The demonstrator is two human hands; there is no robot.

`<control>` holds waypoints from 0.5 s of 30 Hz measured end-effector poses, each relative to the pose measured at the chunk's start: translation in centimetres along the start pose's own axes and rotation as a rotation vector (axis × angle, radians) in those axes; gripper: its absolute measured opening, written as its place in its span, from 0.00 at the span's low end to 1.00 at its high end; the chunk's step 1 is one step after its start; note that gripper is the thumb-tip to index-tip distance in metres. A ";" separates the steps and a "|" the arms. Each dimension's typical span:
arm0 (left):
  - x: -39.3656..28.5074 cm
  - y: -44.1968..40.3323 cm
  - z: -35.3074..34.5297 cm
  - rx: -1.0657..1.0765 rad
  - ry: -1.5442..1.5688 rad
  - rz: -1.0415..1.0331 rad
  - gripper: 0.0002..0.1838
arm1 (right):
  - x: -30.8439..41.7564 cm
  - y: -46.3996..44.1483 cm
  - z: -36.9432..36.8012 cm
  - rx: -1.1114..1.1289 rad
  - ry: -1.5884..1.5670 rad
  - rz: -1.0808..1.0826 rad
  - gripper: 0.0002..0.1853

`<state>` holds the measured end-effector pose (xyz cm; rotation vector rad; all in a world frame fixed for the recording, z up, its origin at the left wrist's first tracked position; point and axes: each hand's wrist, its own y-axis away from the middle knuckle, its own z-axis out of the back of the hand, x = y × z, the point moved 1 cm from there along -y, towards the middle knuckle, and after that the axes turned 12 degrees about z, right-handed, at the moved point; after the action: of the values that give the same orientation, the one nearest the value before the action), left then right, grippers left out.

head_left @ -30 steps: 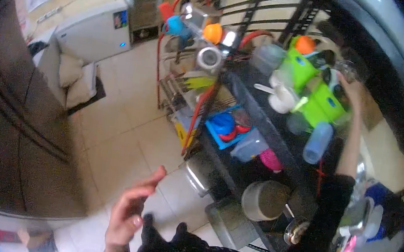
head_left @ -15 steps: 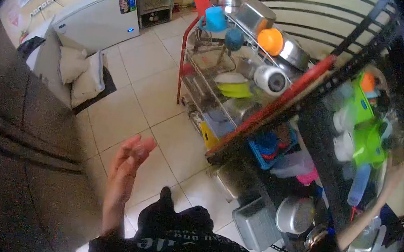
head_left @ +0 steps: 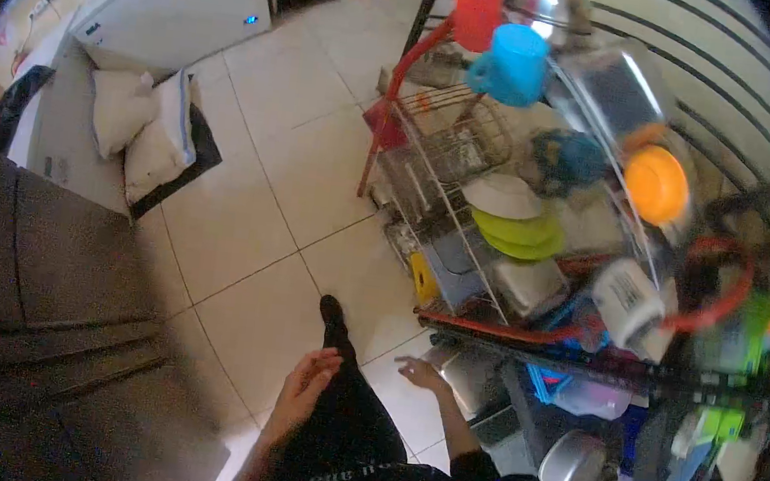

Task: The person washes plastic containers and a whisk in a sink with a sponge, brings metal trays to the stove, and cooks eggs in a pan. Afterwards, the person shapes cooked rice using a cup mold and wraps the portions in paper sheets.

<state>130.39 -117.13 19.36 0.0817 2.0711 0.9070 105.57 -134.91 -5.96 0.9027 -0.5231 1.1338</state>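
Observation:
My left hand (head_left: 304, 388) hangs over my dark-clothed leg, its fingers loosely bent and nothing visible in it. To its right, my right hand (head_left: 422, 374) is empty with fingers apart, close to a metal container (head_left: 472, 381) low on the shelving. Beyond it stands a wire dish rack (head_left: 453, 186) with a red frame. On the rack are a blue mug (head_left: 517, 66), a red cup (head_left: 476, 9), an orange cup (head_left: 656, 184), green bowls (head_left: 521, 234) and a white cylindrical item (head_left: 627, 301).
A dark fridge-like surface (head_left: 65, 299) fills the left side. White sacks (head_left: 157, 143) lean by a white chest freezer (head_left: 173, 12). Tiled floor (head_left: 255, 254) runs between them and the rack. A round pot (head_left: 572, 462) and green baskets (head_left: 720, 426) are at the lower right.
My right hand has come away from the green baskets down to my front. The view has turned toward the dish rack, which looks nearer. My left hand appears lower and further right.

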 end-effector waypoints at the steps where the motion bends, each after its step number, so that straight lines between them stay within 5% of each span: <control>1: -0.4 -0.4 0.4 -0.140 -0.127 0.086 0.21 | -4.2 -2.2 -1.6 -0.031 -0.290 -0.098 0.22; 2: -0.7 -1.5 1.0 -0.274 -0.257 0.167 0.21 | -8.6 -4.3 -2.5 -0.069 -0.572 -0.199 0.22; 4: 0.8 -3.1 3.3 -0.342 -0.292 0.175 0.20 | -15.9 -5.5 -1.0 -0.274 -1.618 -0.341 0.22; 6: 1.9 -5.4 6.4 -0.400 -0.325 0.214 0.19 | -19.6 -8.1 2.1 -0.460 -1.320 -0.543 0.24; 9: 9.6 -9.0 10.6 -0.493 -0.321 0.399 0.19 | -22.0 -10.5 5.0 -0.361 -0.607 -0.951 0.27; 13: 11.9 -11.4 11.2 -0.494 -0.105 0.496 0.17 | -25.7 -9.2 6.9 -0.409 -0.440 -1.122 0.30; 15: 12.8 -12.7 11.4 -0.408 -0.118 0.366 0.18 | -26.7 -8.9 7.9 -0.571 -0.093 -1.127 0.32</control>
<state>133.76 -115.25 -1.63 0.2955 1.7530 1.4946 104.80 -157.17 -24.89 0.5783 -0.2924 -0.0933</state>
